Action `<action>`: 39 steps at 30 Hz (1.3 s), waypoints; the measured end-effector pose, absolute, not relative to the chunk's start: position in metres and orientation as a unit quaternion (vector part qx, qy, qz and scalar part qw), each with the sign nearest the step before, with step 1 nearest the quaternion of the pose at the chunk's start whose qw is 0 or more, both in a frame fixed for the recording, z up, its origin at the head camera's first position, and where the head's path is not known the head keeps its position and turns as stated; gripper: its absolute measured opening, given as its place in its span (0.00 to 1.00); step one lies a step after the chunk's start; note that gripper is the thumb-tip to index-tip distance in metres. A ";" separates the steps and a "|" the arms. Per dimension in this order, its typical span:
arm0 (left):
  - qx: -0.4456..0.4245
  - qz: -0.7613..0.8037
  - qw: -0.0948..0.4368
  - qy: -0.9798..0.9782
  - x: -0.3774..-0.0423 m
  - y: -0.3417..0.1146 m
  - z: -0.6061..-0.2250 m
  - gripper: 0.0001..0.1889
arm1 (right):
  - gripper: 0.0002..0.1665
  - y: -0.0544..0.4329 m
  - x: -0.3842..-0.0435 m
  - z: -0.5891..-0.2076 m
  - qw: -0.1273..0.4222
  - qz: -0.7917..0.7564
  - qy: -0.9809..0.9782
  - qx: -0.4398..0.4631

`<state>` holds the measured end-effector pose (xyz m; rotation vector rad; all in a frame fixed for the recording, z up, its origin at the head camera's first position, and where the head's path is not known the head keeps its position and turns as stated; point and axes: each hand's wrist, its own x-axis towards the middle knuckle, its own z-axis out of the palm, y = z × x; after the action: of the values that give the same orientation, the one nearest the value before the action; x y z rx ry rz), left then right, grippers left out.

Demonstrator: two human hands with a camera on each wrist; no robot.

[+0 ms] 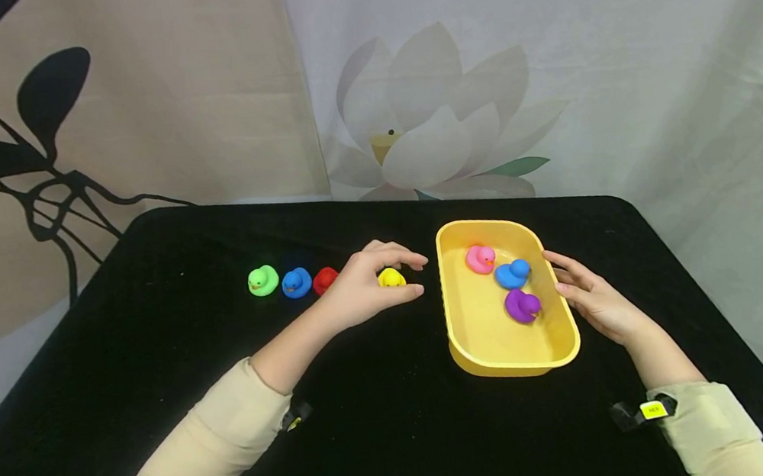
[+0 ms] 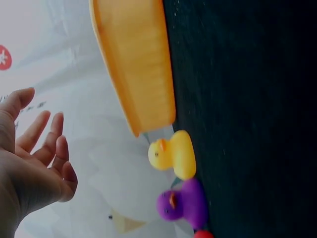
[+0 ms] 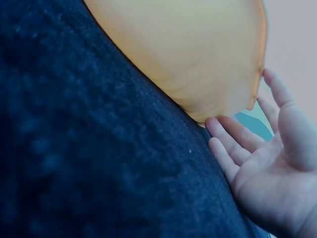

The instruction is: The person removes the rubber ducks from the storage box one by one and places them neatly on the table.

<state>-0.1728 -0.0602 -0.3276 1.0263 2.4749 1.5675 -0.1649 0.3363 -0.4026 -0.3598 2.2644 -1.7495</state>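
Observation:
My left hand (image 1: 363,279) hovers over the row of rubber ducks, thumb and fingers spread apart and holding nothing. A yellow duck (image 1: 391,277) shows between its thumb and fingers. In the left wrist view, a purple duck (image 2: 190,204) stands beside the yellow duck (image 2: 178,154); the hand hides it in the head view. Partly covered by the forearm is a red duck (image 1: 325,279). With its fingertips, my right hand (image 1: 597,300) touches the right side of a yellow plastic basin (image 1: 482,347). Pink (image 1: 479,259), blue (image 1: 512,274) and purple (image 1: 522,306) ducks lie inside it.
A green duck (image 1: 263,281) and a blue duck (image 1: 297,283) stand at the row's left end. Black cloth (image 1: 373,438) covers the table. Behind it hangs a pale curtain (image 1: 202,94) printed with flowers and leaves.

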 end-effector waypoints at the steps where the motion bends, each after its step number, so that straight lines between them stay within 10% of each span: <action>1: 0.331 0.504 0.022 0.797 -0.173 -0.057 -0.328 0.17 | 0.34 0.336 -0.165 -0.403 0.129 -0.602 0.778 -0.124; 39: 0.395 0.467 0.105 0.784 -0.179 0.065 -0.350 0.22 | 0.34 0.338 -0.164 -0.405 0.128 -0.612 0.768 -0.141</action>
<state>-0.1785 0.0655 -0.3503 1.1636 2.3116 1.3760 -0.1637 0.3380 -0.4048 -0.4098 2.2344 -1.7795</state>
